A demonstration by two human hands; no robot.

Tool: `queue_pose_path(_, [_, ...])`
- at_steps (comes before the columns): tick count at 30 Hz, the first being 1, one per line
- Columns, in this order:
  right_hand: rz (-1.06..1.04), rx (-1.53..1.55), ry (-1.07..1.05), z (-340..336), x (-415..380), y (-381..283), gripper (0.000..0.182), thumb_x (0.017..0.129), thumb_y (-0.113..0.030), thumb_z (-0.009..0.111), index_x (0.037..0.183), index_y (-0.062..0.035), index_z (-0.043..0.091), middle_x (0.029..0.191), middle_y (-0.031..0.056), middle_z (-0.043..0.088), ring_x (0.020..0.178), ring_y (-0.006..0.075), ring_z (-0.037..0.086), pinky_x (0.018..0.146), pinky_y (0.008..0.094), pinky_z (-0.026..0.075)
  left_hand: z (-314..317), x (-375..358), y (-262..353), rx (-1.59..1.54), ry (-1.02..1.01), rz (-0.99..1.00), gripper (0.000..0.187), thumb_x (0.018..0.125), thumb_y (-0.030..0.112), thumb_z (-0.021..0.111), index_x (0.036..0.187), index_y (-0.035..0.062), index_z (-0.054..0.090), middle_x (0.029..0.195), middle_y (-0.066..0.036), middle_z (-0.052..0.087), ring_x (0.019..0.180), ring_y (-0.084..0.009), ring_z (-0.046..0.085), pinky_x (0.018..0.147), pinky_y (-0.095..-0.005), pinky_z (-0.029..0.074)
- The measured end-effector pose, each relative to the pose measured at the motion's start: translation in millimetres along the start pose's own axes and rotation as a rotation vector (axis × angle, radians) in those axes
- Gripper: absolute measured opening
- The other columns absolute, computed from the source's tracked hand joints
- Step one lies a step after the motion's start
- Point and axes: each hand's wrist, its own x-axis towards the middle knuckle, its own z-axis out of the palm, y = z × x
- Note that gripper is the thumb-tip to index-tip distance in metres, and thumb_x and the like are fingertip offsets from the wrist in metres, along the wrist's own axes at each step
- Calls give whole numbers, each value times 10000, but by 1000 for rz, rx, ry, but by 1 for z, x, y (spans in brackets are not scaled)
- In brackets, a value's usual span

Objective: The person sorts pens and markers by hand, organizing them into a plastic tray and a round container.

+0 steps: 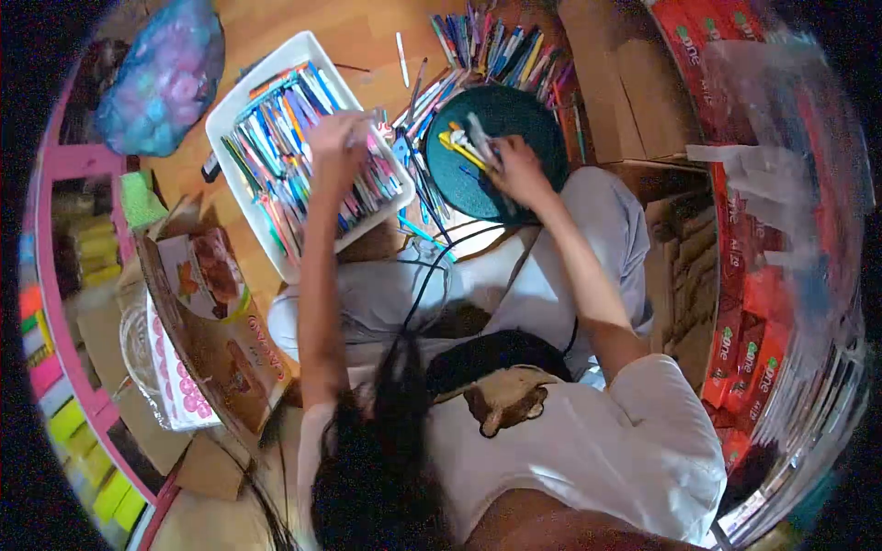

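I sit on the floor with a white tray [241, 87] full of colourful pens in front of my left knee. My left hand [335, 138] reaches over that tray, fingers pinched on a pen among the others. To the right lies a dark green round plate [524, 119] with a few pens on it. My right hand [516, 167] rests over the plate's near side and grips a small bundle of pens [478, 138] that points up and to the left.
A loose heap of pens [496, 46] lies beyond the plate, and a single pen [401, 57] on the wood floor. Cardboard boxes [625, 92] and red packs [735, 349] line the right. A blue plastic bag [165, 73], pink shelf [55, 303] and printed carton [220, 312] stand left.
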Motion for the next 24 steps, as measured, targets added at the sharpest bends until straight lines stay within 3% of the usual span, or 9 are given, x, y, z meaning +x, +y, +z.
queue_pose_path(2, [-20, 97, 125, -6, -2, -4, 451, 683, -142, 638, 1082, -37, 457, 1019, 212, 462, 952, 370, 459, 837, 411, 388, 33, 31, 23, 131, -144, -119, 270, 803, 270, 506, 862, 29, 615, 830, -164, 607, 741, -313, 586, 677, -368, 459])
queue_pose_path(6, [39, 265, 430, -26, 11, 9, 361, 739, -135, 578, 1066, -29, 466, 1026, 193, 470, 997, 345, 444, 879, 389, 350, 116, 113, 31, -40, -187, -482, 383, 761, 373, 530, 945, 42, 588, 892, -211, 585, 885, -335, 547, 793, -372, 422])
queue_pose_path(8, [130, 172, 511, -41, 13, 17, 332, 753, -119, 557, 1060, -30, 468, 1031, 189, 470, 997, 351, 441, 883, 389, 345, 176, 153, -3, -56, -449, -795, 676, 662, 554, 569, 1068, 15, 514, 1058, -208, 541, 1000, -316, 513, 808, -397, 416])
queue_pose_path(12, [244, 113, 553, -46, 12, 45, 364, 758, -131, 559, 1091, -30, 451, 1047, 198, 466, 1006, 360, 439, 886, 391, 342, 251, 186, -4, 367, -244, -1035, 981, 526, 670, 604, 1186, -21, 382, 1190, -221, 427, 1078, -365, 432, 789, -474, 413])
queue_pose_path(14, [325, 185, 475, -46, 14, 50, 385, 758, -135, 564, 1106, -28, 440, 1065, 202, 462, 1013, 364, 438, 890, 397, 340, 276, 181, -2, 523, -275, -1035, 1060, 482, 700, 610, 1208, -26, 346, 1215, -232, 379, 1095, -397, 392, 784, -505, 407])
queue_pose_path(15, [373, 229, 432, -45, 12, 48, 395, 759, -138, 567, 1114, -27, 434, 1075, 204, 460, 1017, 366, 438, 892, 400, 339, 277, 184, 7, 503, -291, -1032, 1030, 514, 675, 615, 1185, -61, 349, 1147, -254, 415, 1054, -415, 413, 789, -520, 406])
queue_pose_path(18, [387, 247, 359, -40, 19, 42, 400, 760, -132, 562, 1117, -13, 425, 1096, 214, 455, 1027, 372, 436, 896, 407, 339, 295, 182, 3, 427, -248, -944, 931, 570, 571, 634, 1180, -68, 341, 1054, -246, 480, 966, -383, 486, 755, -468, 443])
queue_pose_path(21, [321, 199, 454, -35, 20, 46, 398, 762, -126, 556, 1113, 6, 423, 1098, 221, 461, 1028, 370, 440, 893, 408, 341, 303, 175, -4, 333, -232, -802, 837, 627, 468, 654, 1176, -76, 333, 961, -239, 544, 878, -351, 558, 721, -415, 480])
queue_pose_path(24, [401, 288, 404, -34, 20, 51, 399, 758, -120, 559, 1110, 10, 423, 1080, 215, 482, 1020, 364, 451, 894, 405, 341, 297, 164, -19, 266, -253, -600, 635, 623, 360, 685, 1054, -52, 468, 834, -214, 589, 772, -332, 595, 681, -365, 497])
